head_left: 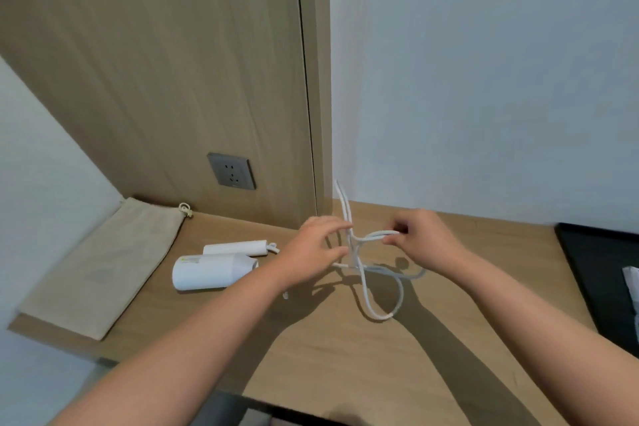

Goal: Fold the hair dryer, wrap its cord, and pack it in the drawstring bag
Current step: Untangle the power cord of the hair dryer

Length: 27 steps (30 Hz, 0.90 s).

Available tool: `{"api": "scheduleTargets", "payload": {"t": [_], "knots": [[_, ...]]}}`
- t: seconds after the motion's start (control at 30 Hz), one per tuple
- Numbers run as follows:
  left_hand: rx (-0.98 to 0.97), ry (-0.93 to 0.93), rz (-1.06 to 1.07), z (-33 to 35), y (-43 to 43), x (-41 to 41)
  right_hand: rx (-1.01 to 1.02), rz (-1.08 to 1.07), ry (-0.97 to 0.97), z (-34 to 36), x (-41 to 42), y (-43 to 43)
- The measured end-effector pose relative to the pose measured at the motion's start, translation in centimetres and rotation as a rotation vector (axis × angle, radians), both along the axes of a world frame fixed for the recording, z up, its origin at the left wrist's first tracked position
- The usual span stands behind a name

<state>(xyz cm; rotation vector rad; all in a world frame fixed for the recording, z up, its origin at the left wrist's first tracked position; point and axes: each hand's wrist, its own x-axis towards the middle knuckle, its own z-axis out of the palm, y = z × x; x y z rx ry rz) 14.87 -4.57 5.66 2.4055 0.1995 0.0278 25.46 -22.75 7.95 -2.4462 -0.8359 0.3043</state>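
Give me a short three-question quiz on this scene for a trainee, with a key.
1. True or false: the hair dryer is already inside the drawstring bag.
2. What do the left hand and right hand hold? A) cord B) drawstring bag C) hair dryer
3. Fill in: the drawstring bag lies to the hair dryer's ____.
Key: 1 false; 2 A; 3 left.

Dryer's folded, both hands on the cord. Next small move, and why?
Probably draw the slack loop up into the bundle. The left hand and right hand both pinch the cord, but one long loop hangs loose below them, so the wrap looks unfinished. The hair dryer lies folded; the drawstring bag lies flat, waiting.
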Motion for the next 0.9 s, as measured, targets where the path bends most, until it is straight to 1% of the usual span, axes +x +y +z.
{"api": "scheduleTargets", "payload": {"t": [0.1,0.13,0.17,0.23,0.3,0.4,0.47,0.57,0.67,0.7,0.8,0.9], "knots": [[0.21,-0.113,-0.071,0.5,-0.2,0.6,0.143,0.001,0.179,1.8,-0.2,0.6],[0.259,-0.152,-0.077,0.4,-0.2,0.7,0.2,0.002,0.239,2.3,-0.3,0.8],[0.266,-0.196,-0.071,0.4,-0.2,0.8,0.257,0.006,0.301,2.8,-0.4,0.9],[0.206,-0.289,-0.053,0.6,-0.2,0.9,0.368,0.022,0.45,3.6,-0.7,1.2],[0.132,-0.322,-0.041,1.0,-0.2,1.0,0.439,0.053,0.579,3.9,-0.6,1.3],[-0.141,-0.204,0.062,2.0,0.3,0.8,0.44,0.12,0.669,3.8,0.2,1.4],[-0.202,-0.177,0.135,2.4,0.6,0.5,0.419,0.145,0.694,3.4,0.7,1.3],[-0.262,-0.2,0.208,2.7,1.3,0.2,0.378,0.151,0.633,2.4,0.9,1.4],[-0.38,-0.214,0.279,3.2,1.9,-0.1,0.35,0.086,0.555,1.3,0.9,1.6],[-0.43,-0.218,0.307,3.4,2.2,-0.2,0.354,0.064,0.561,0.9,0.9,1.8],[-0.505,-0.232,0.337,3.5,2.9,-0.4,0.483,0.006,0.737,0.2,0.9,2.4],[-0.52,-0.244,0.354,3.5,3.5,-0.3,0.578,-0.028,0.846,0.2,0.7,3.0]]}}
